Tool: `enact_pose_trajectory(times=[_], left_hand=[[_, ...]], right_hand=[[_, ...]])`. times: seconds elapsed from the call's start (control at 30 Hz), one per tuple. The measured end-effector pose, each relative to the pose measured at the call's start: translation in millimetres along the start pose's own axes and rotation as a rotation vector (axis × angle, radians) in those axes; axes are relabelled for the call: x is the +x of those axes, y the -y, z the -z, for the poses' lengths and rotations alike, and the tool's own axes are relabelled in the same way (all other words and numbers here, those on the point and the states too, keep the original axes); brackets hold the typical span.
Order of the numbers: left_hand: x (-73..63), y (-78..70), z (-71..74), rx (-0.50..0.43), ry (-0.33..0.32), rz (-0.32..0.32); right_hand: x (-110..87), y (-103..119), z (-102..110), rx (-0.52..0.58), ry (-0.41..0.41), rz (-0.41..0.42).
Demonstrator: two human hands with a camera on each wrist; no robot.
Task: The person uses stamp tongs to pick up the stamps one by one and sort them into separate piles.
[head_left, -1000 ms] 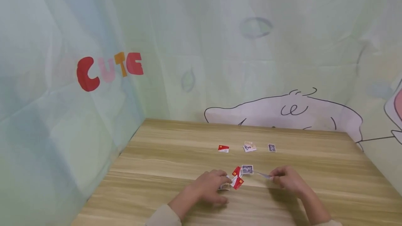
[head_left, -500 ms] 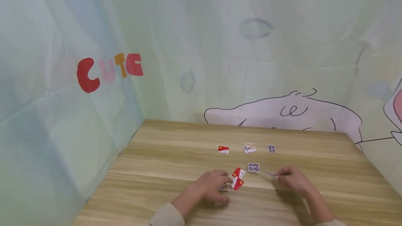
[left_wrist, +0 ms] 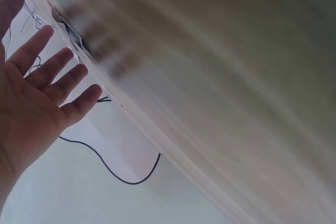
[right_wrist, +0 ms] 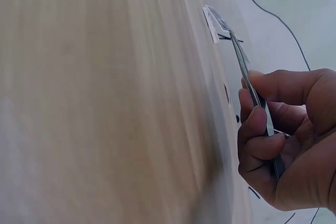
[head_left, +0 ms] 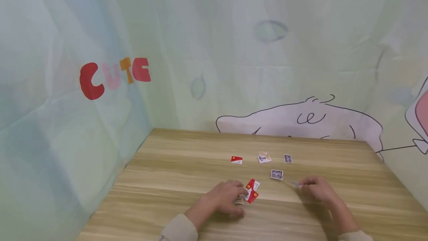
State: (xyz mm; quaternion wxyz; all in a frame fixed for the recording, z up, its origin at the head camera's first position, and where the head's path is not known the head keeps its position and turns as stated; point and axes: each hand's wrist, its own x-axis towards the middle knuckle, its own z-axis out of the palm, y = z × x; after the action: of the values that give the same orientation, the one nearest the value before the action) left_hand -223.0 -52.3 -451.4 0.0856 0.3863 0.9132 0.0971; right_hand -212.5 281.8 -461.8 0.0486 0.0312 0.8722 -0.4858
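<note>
Your left grip (head_left: 223, 198) is low in the middle of the frame, with its fingers spread apart and holding nothing. It hangs over a small messy heap of cards. A tan card (head_left: 239, 201) peeks out from under your fingers, and two red-and-white cards (head_left: 252, 195) lie just beside the tips, seeming to overlap. Maybe your hand is there to keep the heap from sliding; I can't tell if your fingers touch it.

To the lower right, your right grip (head_left: 317, 188) is closed around thin metal tweezers (right_wrist: 242, 61). Your thumb and fingers squeeze the sides together, and the back end runs down into your palm. You likely hold them that way so the long tips can reach out and your big fingers don't hide the little card.

The grey picture card (head_left: 276, 174) is right of the middle, at the tweezers' tips, and it looks pinched there by one edge, so its picture still shows.

Farther up the bench (head_left: 160, 181) is a row: a red card (head_left: 236, 160), a pale pile (head_left: 264, 157) and a dark card (head_left: 288, 158). They sit well apart, perhaps so each kind has its own spot.
</note>
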Motion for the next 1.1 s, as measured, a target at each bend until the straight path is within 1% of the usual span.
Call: enact_pose_trajectory(times=[0.23,0.37,0.5,0.67,0.87,1.1], left_hand=[[4.9,-1.0,-1.5,0.033,-0.022,-0.057],[7.3,-1.8,-2.5,0.043,-0.017,-0.071],[9.4,-3.6,-2.4,0.05,-0.019,-0.079],[12.9,-5.2,-2.8,0.039,-0.006,-0.056],[18.5,-4.4,-4.0,0.017,0.014,-0.028],[21.4,-5.9,-2.2,0.025,0.005,-0.01]], right_hand=[[7.1,-7,9,0.033,-0.015,-0.025],[12.8,-9,14,0.024,-0.021,-0.012],[17.6,-10,19,0.006,-0.038,-0.022],[22.7,-12,24,0.043,-0.034,-0.047],[28.9,-17,27,0.094,-0.041,-0.05],[34.2,-19,31,0.122,-0.057,-0.088]])
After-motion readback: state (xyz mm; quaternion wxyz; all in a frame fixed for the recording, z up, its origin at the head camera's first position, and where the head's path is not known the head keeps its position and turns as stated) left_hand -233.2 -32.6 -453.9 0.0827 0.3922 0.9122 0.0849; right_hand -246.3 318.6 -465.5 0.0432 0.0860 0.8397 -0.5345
